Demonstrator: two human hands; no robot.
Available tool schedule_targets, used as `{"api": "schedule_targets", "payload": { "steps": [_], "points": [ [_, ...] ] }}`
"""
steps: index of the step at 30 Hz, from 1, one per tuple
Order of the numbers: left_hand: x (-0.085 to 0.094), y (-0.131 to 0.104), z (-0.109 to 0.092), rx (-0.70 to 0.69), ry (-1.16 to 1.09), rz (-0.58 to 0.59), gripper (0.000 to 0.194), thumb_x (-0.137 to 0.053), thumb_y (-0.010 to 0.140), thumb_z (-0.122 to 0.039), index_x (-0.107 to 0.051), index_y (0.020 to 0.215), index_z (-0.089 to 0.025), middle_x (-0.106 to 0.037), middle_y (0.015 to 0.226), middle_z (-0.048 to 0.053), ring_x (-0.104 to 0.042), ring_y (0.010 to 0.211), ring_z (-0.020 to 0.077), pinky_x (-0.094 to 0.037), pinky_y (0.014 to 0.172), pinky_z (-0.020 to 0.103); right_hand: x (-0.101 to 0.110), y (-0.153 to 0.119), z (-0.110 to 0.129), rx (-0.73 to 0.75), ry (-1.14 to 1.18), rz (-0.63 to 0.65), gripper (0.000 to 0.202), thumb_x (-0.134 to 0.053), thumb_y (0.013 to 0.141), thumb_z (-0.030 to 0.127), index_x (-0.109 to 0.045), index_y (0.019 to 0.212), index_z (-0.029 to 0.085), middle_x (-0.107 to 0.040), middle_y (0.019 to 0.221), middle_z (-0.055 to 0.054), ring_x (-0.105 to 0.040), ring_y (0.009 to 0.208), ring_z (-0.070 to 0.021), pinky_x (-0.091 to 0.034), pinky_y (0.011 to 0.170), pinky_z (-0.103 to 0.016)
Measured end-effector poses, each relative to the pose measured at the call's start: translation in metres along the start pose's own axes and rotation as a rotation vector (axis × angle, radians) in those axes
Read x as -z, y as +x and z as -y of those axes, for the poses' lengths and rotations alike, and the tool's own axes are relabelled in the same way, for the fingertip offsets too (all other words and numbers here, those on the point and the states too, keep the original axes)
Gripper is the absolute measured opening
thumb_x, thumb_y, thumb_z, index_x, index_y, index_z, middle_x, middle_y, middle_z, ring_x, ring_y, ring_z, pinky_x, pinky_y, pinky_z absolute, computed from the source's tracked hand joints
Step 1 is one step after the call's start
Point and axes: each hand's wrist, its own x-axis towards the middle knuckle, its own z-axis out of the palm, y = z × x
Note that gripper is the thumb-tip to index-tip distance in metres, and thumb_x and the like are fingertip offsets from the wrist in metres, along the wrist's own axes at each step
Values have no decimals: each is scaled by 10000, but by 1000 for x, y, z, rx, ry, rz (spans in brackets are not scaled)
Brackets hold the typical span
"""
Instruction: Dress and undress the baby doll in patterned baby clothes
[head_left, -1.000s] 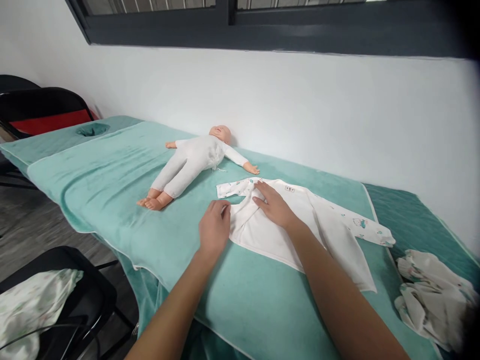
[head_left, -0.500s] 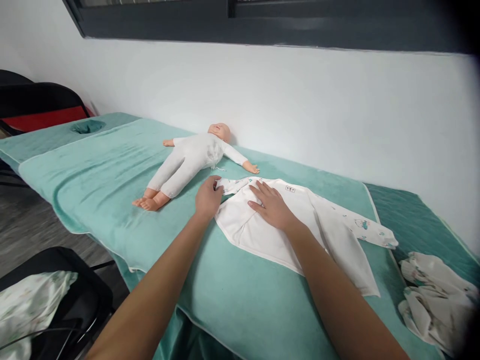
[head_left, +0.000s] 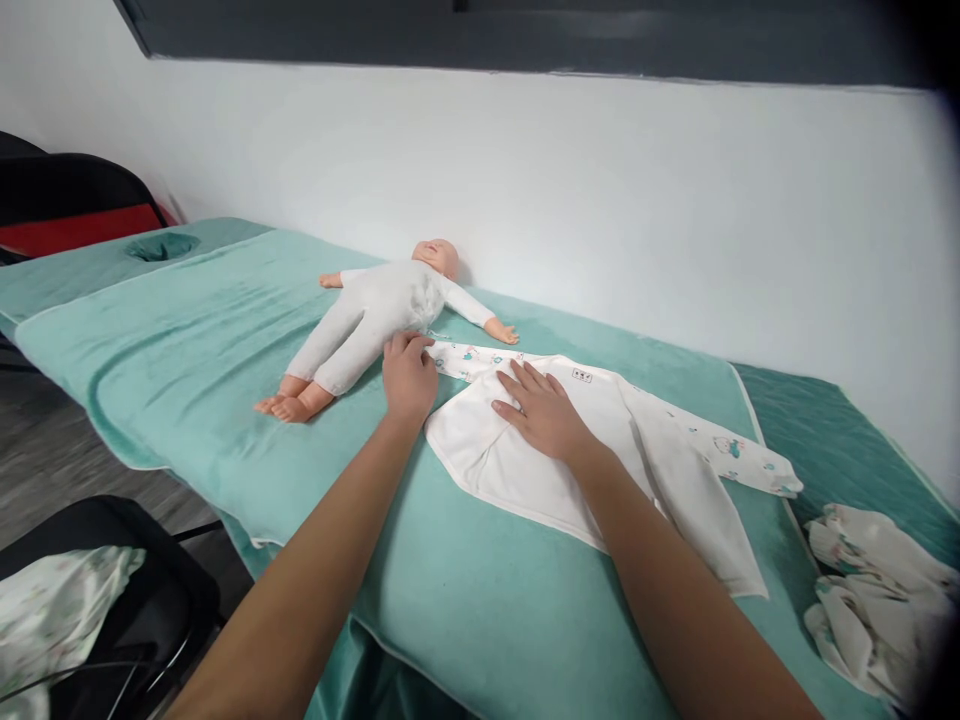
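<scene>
A white baby shirt (head_left: 517,470) with printed sleeves lies spread on the green-covered bed (head_left: 480,590). My left hand (head_left: 409,375) grips the cuff end of its left sleeve (head_left: 469,360), fingers closed on the fabric. On the upper body of the shirt, my right hand (head_left: 544,410) rests flat with its fingers spread. A doll (head_left: 375,310) in a white suit lies on its back beyond my left hand, arms out and head by the wall.
Crumpled printed clothes (head_left: 877,600) lie at the bed's right end. A black chair (head_left: 180,600) with a printed cloth (head_left: 67,610) stands at the lower left. Another chair (head_left: 82,210) is at the far left. The wall (head_left: 600,210) runs behind the bed.
My left hand has moved slightly up and away with the cuff, and the left sleeve now lies straighter and flatter. My right hand stays on the shirt. The view has shifted slightly.
</scene>
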Motion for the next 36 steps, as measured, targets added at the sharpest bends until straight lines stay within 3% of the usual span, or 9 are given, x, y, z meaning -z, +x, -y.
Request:
{"api": "schedule_targets", "payload": {
  "steps": [6, 12, 17, 26, 36],
  "points": [
    [15, -26, -21, -249, -8, 193, 251, -457, 914, -169, -668, 1049, -189, -693, 1054, 66, -582, 1045, 230, -446, 938, 374, -3, 2, 0, -81, -22, -35, 730, -181, 939, 702, -280, 1540, 300, -123, 1651, -10, -82, 1520, -295, -122, 1192, -577],
    [47, -87, -47, -445, 56, 372, 302, -441, 956, -212, -629, 1192, -226, -606, 1365, 52, -478, 1322, 231, -401, 1041, 426, -5, 6, -9, -220, -8, -68, 727, -149, 960, 663, -260, 1550, 254, -155, 1645, -68, -115, 1514, -309, -124, 1182, -598],
    [68, -128, -57, -474, 68, 494, 338, -430, 989, -305, -586, 1284, -252, -520, 1471, 12, -399, 1412, 210, -263, 1188, 475, -7, 7, -15, -237, 6, -96, 699, -153, 972, 633, -256, 1551, 254, -180, 1640, -73, -142, 1510, -298, -141, 1180, -592],
    [74, -138, -58, -399, 70, 424, 355, -447, 966, -254, -600, 1286, -258, -564, 1427, 42, -464, 1363, 219, -291, 1176, 504, -4, -10, -6, -345, -47, -124, 702, -159, 986, 589, -292, 1539, 176, -189, 1633, -114, -166, 1502, -316, -164, 1181, -562],
    [77, -139, -57, -422, 67, 376, 396, -467, 906, -151, -627, 1254, -249, -587, 1398, 33, -480, 1334, 230, -306, 1163, 499, -9, -89, 35, -224, -124, -112, 735, -142, 983, 608, -295, 1538, 150, -187, 1632, -104, -160, 1506, -301, -157, 1192, -535]
  ]
}}
